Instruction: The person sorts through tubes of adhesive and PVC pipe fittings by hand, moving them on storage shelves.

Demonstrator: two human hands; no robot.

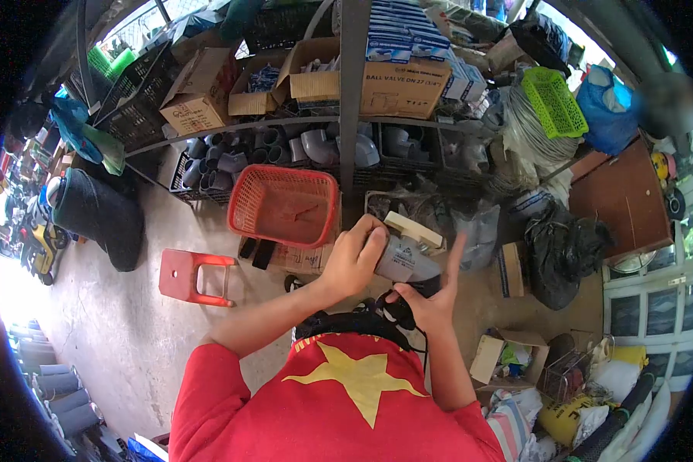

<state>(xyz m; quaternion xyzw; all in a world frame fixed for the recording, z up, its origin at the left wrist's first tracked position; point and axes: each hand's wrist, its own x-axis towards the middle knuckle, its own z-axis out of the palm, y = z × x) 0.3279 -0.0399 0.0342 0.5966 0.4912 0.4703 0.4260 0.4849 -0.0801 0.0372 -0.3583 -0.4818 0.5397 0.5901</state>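
Observation:
A grey plastic pipe fitting (406, 262) with printed lettering is held in front of my chest, its dark end turned toward my right hand. My left hand (354, 258) is closed on the upper left end of the fitting, thumb and fingertips against it. At the lower right end, my right hand (435, 306) grips it with the thumb along the dark end, while the index finger points up past it. Just beyond the fitting, a cream-coloured bar (414, 229) overlaps its far edge in this view.
A red plastic basket (242, 223) stands ahead on the left, a red stool (179, 276) nearer. Grey fittings fill crates (196, 185) under a rack with cardboard boxes (400, 88). A black bag (566, 250) and an open carton (485, 358) lie right.

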